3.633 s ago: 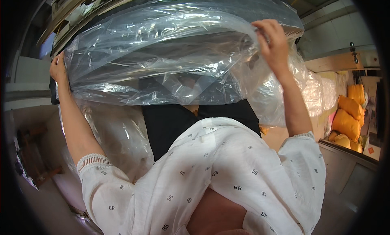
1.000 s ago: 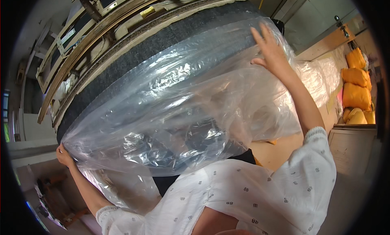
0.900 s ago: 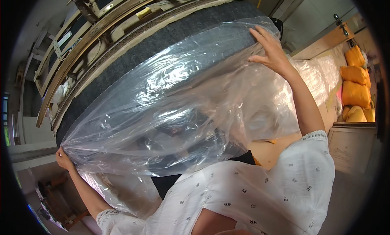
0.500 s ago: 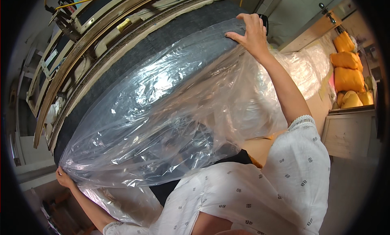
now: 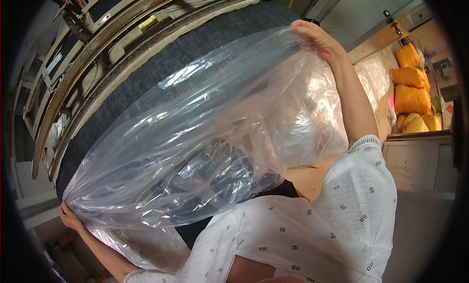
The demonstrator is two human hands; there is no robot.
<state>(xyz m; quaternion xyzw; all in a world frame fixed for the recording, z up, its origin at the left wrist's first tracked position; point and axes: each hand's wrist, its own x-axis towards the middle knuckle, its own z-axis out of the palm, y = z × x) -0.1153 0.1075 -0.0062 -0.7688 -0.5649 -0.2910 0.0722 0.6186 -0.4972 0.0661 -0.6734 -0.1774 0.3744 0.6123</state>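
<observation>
A large clear plastic sheet [image 5: 195, 121] is stretched between my two hands, its folds gathering at each grip. My left hand [image 5: 71, 217] pinches one end at the lower left, beside the dark padded edge. At the upper right, my right hand [image 5: 320, 37] is closed on the other end, fingers pressed together. Part of the sheet lies over a dark grey padded surface [image 5: 244, 21], which curves across the far side in this view. The near part hangs down in front of my body, with more plastic below my left hand.
Beyond the dark surface runs a machine frame [image 5: 93, 58] with curved rails and a yellow cord. More crumpled plastic [image 5: 371, 77] lies on a tan surface at right. Several orange bundles [image 5: 413, 97] sit on a shelf at far right, above a pale cabinet [image 5: 415, 161].
My right hand, spread on the sheet before, has closed on its edge and moved slightly right. The sheet has drawn tauter and nearer, uncovering more of the dark surface.
</observation>
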